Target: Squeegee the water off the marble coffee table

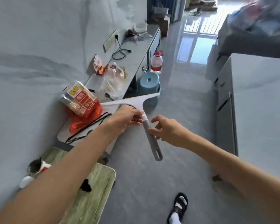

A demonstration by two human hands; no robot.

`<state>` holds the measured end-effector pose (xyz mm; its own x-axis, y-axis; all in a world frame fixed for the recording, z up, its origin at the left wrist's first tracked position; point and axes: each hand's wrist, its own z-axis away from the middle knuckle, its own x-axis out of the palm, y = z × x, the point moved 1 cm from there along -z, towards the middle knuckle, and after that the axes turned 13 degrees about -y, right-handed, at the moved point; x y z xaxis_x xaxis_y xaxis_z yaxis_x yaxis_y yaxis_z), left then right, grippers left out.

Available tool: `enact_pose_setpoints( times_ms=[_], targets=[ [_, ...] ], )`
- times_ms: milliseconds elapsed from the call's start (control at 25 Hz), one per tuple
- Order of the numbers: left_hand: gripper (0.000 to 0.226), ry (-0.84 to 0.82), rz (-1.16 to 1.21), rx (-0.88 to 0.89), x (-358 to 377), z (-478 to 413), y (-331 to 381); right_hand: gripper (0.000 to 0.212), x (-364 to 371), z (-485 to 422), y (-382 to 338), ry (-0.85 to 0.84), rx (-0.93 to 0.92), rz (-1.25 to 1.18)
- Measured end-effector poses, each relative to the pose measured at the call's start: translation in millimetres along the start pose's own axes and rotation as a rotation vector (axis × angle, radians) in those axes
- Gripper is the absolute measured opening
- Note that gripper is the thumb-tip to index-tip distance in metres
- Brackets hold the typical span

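Squeegee (149,137) up in air over floor (176,88), blade (131,101) twd cluttered counter (136,52) at left, left hand (128,118) clamped just under blade, right hand (168,130) w/ fingers (153,132) curled at grey handle (153,147), touching it, can't tell if gripping.

Blue stool (148,82), water jug (156,63), red food packet (83,98), green wood-grain table (100,175)

Long pale counter (141,50) along the wall, red packet (82,98) atop orange bag (86,122), clear bag (113,78) and black cord (128,51) on it, grey floor (181,113) with blue stool (149,83) and water bottle (156,63), marble counter (262,97) at right.
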<state>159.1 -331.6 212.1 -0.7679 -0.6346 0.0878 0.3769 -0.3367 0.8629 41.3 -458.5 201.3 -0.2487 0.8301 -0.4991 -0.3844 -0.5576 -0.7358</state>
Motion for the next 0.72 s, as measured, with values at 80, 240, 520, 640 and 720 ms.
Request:
enact_pose_setpoints(
  times_ms=[80,240,520,640,720],
  targets=[
    [0.018,-0.017,0.003,0.043,49,-37,47,0.022,-62,21,16,0.104,-0.046,-0.017],
    [0.017,-0.132,0.026,0.062,164,-118,132,0.033,-192,68,57,0.293,-0.002,0.048],
    [0.013,-0.394,-0.229,0.053,278,-264,224,0.025,-347,72,149,0.546,0.185,0.137],
    [0.017,-0.422,-0.549,0.051,295,-351,251,0.026,-418,42,205,0.549,0.33,0.036],
    [0.023,-0.448,-0.739,0.099,303,-412,269,0.026,-464,22,240,0.542,0.431,-0.05]
  ],
)
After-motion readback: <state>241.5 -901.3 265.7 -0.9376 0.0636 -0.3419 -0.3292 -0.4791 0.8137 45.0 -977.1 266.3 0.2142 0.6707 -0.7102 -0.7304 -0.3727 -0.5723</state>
